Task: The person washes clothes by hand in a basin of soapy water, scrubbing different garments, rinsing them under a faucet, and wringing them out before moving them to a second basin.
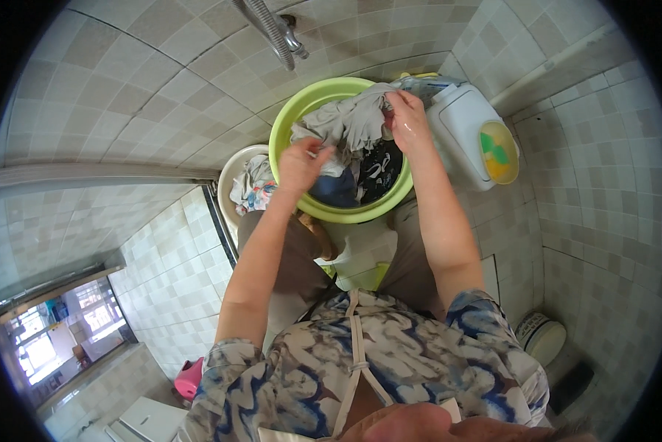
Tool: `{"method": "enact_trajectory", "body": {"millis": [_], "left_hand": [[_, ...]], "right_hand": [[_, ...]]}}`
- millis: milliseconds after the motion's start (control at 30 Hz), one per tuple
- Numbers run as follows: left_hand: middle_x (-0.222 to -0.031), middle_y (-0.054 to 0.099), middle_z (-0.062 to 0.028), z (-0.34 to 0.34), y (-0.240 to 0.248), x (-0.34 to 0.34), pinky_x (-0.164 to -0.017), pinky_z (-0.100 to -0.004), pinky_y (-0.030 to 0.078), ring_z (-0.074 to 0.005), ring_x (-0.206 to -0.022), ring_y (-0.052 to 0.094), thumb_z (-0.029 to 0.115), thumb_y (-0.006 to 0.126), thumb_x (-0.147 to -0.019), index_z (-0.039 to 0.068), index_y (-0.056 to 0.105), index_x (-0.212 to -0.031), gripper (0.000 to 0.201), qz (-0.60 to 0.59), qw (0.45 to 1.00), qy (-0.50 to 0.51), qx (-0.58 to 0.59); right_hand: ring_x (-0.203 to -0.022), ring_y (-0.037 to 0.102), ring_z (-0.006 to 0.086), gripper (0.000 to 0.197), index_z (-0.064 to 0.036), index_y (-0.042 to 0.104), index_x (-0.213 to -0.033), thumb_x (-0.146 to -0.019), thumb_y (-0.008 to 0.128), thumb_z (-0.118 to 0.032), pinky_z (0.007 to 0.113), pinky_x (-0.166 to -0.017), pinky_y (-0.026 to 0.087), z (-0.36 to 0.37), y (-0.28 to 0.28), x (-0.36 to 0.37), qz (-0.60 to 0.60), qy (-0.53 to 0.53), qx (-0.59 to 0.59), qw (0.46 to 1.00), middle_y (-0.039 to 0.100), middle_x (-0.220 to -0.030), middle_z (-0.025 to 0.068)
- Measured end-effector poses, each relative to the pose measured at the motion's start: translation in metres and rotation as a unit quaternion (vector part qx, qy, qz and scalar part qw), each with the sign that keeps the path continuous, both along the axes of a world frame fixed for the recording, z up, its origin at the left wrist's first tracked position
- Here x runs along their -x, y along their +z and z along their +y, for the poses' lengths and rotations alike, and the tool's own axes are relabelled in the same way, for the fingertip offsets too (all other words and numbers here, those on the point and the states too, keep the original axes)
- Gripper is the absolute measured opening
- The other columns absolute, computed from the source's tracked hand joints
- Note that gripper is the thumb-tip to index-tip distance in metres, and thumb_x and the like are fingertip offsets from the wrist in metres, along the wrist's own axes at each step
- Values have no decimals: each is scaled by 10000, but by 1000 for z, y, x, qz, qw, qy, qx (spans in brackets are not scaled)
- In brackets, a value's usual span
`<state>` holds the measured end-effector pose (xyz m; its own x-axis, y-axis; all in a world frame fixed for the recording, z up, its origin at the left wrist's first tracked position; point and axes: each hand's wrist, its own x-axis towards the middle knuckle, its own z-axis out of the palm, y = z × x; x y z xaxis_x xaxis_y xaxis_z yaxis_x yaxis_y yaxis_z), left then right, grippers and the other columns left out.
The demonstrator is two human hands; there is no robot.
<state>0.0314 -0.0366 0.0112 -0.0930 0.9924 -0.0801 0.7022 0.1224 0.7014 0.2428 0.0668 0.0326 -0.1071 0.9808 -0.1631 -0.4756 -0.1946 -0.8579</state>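
Head view: a tiled floor [360, 250] and tiled walls [198, 66] surround the green tub [345, 216], with a shower hose [268, 33] hanging on the wall beyond it. A white bin [460, 121] stands just right of the tub, a yellow-green bowl [502, 163] at its outer side; a bucket [544, 340] sits behind the tub, to the right.

Both forearms reach forward, bare, to the tub. The right hand [412, 121], over the tub's right part, pinches the edge of a gray cloth [338, 121], which lies bunched across the tub's far half. The left hand [300, 168], over the tub's left rim, bends its fingers at the cloth; whether they grip it, I cannot tell.

At least three fabrics show inside the tub: the gray one, one blue [337, 190], one black with pale patterning [381, 171]. One pale basin [225, 193], holding more laundry [253, 177], is just left of the tub.
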Motion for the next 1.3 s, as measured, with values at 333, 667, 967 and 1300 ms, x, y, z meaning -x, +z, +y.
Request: {"method": "enact_trajectory", "body": {"millis": [333, 667, 967, 1300], "left_hand": [[-966, 635, -61, 10, 4, -5, -754, -267, 464, -114, -821, 583, 165, 546, -880, 23, 579, -1152, 309, -394, 904, 127, -101], [-990, 600, -77, 41, 62, 20, -782, -299, 451, -174, -892, 557, 261, 510, -906, 38, 577, -1034, 266, -559, 796, 232, -27], [-984, 624, -80, 46, 121, 11, -851, -368, 457, -233, -924, 581, 320, 466, -941, 41, 574, -1036, 314, -650, 731, 207, -1], [-991, 627, -97, 44, 116, 32, -852, -373, 464, -233, -927, 589, 307, 515, -919, 31, 580, -1011, 297, -670, 717, 189, -24]], "right_hand": [[-683, 632, 173, 150, -53, 601, -959, -875, 589, -177, 294, -571, 512, -7, 22, 5, 152, 74, 20, 985, 637, -888, 56], [-857, 636, 301, 450, -24, 571, -1156, -778, 651, -253, 354, -789, 489, -3, -10, 0, -519, 64, -237, 819, 626, -1050, 175], [-942, 589, 371, 329, -32, 630, -1001, -787, 637, -282, 424, -836, 458, -24, -35, 25, -559, 271, -274, 734, 637, -936, 203], [-722, 576, 140, 185, 11, 528, -927, -929, 456, -159, 297, -606, 530, 6, 3, -12, -136, 64, -72, 986, 569, -771, 77]]}}
